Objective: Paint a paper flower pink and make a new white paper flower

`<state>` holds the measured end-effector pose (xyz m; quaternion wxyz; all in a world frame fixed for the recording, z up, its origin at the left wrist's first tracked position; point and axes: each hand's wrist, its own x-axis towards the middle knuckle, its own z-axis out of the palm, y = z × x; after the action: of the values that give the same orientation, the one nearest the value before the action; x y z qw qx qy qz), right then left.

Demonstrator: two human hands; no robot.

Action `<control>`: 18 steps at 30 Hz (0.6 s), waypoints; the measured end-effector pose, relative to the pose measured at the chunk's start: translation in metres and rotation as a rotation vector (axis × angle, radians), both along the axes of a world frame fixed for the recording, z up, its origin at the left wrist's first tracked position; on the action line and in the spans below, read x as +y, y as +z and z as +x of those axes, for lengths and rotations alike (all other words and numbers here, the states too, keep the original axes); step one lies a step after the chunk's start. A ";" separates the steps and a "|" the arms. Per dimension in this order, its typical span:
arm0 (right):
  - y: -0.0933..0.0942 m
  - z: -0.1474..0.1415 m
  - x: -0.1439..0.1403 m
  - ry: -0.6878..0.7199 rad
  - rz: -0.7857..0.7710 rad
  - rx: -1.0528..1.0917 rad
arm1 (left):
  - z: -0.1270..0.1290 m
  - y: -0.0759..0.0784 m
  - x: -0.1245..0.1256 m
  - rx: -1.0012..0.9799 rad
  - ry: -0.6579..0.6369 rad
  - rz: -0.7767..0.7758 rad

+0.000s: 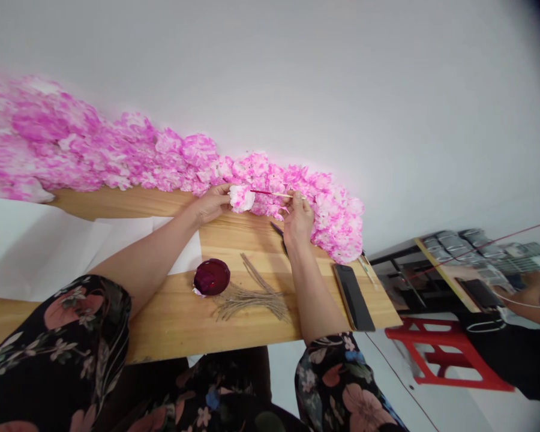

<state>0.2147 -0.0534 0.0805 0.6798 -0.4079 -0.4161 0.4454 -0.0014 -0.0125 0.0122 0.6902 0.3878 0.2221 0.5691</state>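
My left hand (215, 202) is closed on the edge of a white and pink paper flower (242, 198), held up over the table. Between the fingers of my right hand (299, 215) is a thin stick (274, 194), pale at the hand and dark red toward its tip. That red tip meets the right side of the flower. Below stands a small bowl of dark red liquid (212, 277). Beside it lies a loose bundle of thin brown stems (254, 300). A dark tool, perhaps scissors (278, 230), is partly covered by my right hand.
A long heap of pink and white flowers (130, 150) runs along the wall. White paper sheets (103, 240) lie at the left of the wooden table (171, 324). A phone (353, 298) rests near the right edge. Beyond are a red stool (450, 354) and another person's arm (528, 294).
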 end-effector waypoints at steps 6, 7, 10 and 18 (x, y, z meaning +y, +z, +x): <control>-0.002 0.000 0.001 -0.005 -0.005 -0.031 | 0.000 0.002 -0.002 -0.012 0.000 -0.005; -0.002 0.000 0.001 -0.008 -0.010 -0.037 | 0.000 0.002 -0.002 -0.017 0.000 -0.005; 0.000 0.000 0.000 -0.018 -0.007 -0.024 | 0.001 0.003 -0.003 -0.028 -0.001 0.001; 0.002 -0.001 -0.002 -0.020 0.038 0.031 | 0.000 0.002 0.000 -0.031 0.013 -0.023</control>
<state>0.2138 -0.0552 0.0829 0.6981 -0.3920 -0.4099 0.4370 -0.0013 -0.0124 0.0141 0.6943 0.3694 0.2204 0.5770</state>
